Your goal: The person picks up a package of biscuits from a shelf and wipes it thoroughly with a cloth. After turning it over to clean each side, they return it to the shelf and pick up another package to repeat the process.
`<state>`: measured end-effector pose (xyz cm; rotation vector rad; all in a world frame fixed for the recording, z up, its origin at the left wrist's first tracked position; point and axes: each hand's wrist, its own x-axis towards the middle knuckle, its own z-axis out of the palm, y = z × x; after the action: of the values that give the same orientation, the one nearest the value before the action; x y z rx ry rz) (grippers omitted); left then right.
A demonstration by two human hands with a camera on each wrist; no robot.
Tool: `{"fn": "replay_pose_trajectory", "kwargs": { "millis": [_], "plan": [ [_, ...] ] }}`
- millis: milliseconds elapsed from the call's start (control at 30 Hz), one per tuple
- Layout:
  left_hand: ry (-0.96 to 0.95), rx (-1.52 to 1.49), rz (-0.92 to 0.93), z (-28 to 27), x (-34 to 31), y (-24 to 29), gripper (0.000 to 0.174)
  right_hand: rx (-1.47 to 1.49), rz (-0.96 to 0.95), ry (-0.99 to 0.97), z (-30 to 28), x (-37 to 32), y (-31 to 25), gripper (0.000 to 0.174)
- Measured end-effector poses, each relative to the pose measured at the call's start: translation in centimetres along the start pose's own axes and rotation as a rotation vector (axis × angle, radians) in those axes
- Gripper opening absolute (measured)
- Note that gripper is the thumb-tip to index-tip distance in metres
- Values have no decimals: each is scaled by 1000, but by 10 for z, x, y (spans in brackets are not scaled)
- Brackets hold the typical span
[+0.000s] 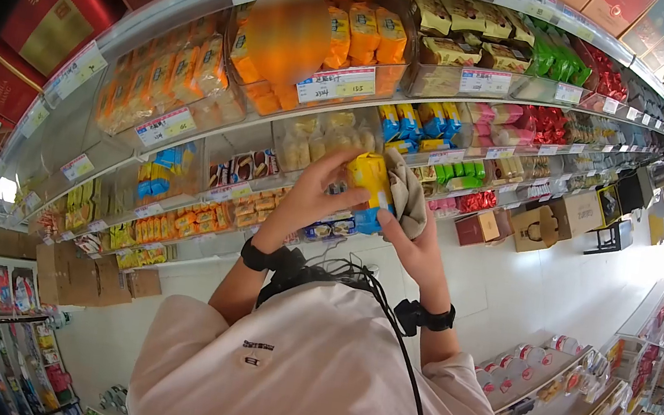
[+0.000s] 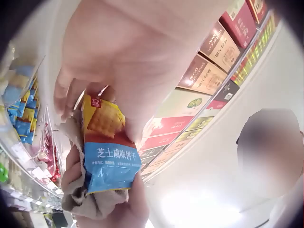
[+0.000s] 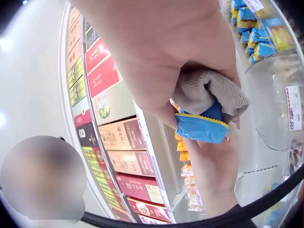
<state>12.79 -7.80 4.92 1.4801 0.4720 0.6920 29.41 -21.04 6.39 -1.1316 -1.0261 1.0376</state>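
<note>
A yellow-and-blue cracker packet (image 1: 369,183) is held between both hands. Its top is pinched by the left hand (image 1: 307,200). Its lower end is clamped, together with a grey cloth (image 1: 408,194), in the right hand (image 1: 419,249).

You are holding one biscuit packet (image 1: 370,181) and one grey cloth (image 1: 406,192) before the shelf (image 1: 146,20), using two hands: left hand (image 1: 307,200), right hand (image 1: 419,249).
</note>
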Motion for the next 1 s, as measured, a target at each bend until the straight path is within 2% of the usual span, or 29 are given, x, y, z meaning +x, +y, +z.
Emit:
{"fn": "replay_pose_trajectory", "kwargs": {
  "millis": [33,133,233,400,600,700,800,900,1000],
  "plan": [
    [21,-34,45,-1,1,-2,58,-34,-23,21,3,0,0,60],
    [39,108,261,-7,7,3,61,-55,-83,98,7,2,1,53],
    [31,-90,164,-9,1,16,62,-29,-121,137,2,1,5,47],
    [93,-192,284,-6,1,25,63,-70,-185,98,-4,-4,-5,42],
    [119,-243,327,2,5,27,63,-107,-121,69,-5,-13,-11,47],
    [120,-245,312,6,7,25,62,-244,-326,113,0,-7,-17,50],
    [109,-228,294,12,10,22,62,-389,-242,172,-1,-4,-16,49],
    [123,-199,244,16,10,13,62,-516,-267,240,-5,0,-12,46],
    [139,-196,193,18,9,13,61,-671,-308,222,-9,0,-10,43]
  ]
}}
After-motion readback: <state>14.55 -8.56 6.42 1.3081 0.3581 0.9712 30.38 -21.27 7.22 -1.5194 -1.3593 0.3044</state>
